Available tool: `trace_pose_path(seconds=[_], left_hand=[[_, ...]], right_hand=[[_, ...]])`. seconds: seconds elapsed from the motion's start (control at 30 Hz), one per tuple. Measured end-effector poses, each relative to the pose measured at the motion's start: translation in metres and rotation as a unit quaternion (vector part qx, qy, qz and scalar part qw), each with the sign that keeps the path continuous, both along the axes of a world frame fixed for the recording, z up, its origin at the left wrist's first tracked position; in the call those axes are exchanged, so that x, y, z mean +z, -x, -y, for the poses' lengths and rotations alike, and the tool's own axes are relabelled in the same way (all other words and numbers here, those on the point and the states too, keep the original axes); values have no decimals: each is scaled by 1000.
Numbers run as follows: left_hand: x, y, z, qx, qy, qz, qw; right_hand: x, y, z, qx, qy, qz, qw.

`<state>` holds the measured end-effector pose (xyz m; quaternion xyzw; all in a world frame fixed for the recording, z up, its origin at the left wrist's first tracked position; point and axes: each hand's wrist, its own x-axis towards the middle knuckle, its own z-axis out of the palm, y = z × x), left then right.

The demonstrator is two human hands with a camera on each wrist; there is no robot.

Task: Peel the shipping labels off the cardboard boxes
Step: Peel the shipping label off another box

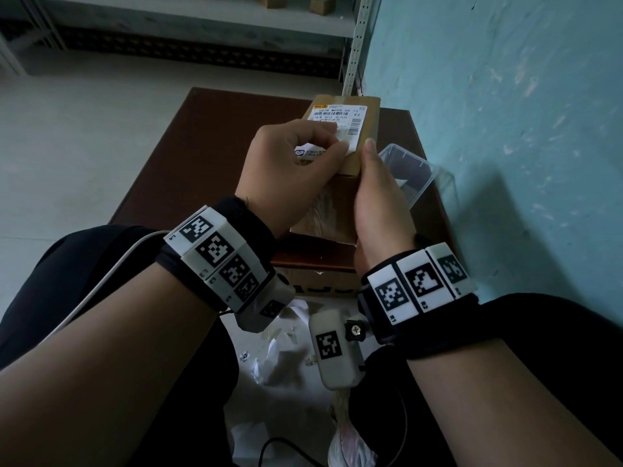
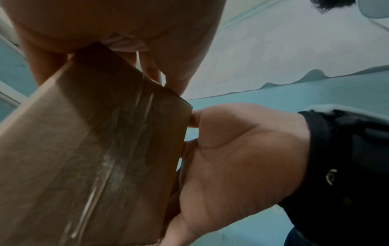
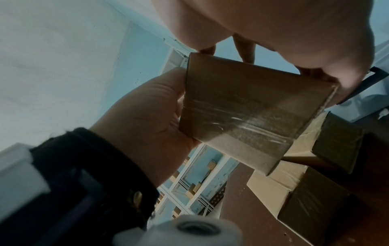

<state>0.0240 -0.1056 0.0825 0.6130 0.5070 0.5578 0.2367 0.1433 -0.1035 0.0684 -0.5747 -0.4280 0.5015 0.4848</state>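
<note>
A small cardboard box [image 1: 350,163] is held up above the brown table [image 1: 188,146]. A white shipping label [image 1: 337,117] with barcodes covers its top face. My left hand [image 1: 328,144] has its fingers curled over the label's near edge and pinches a lifted part of it. My right hand [image 1: 371,170] grips the box's right side, thumb lying up along the edge. In the right wrist view the taped underside of the box [image 3: 242,108] sits between my left hand [image 3: 143,116] and my right hand [image 3: 294,33]. The left wrist view shows the same box [image 2: 94,141] and right hand [image 2: 242,149].
A clear plastic container [image 1: 411,170] stands on the table to the right, against the teal wall [image 1: 505,129]. More cardboard boxes [image 3: 315,166] lie under the held one. Torn paper scraps [image 1: 279,352] litter the floor between my knees. Metal shelving [image 1: 202,28] stands at the back.
</note>
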Motion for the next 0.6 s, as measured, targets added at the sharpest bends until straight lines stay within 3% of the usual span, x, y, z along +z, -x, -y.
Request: trace_pose_path(seconds=[0.6], left_hand=[[-1, -2, -1, 6, -5, -3, 1000]], right_hand=[[-3, -2, -1, -2, 8, 20, 1000]])
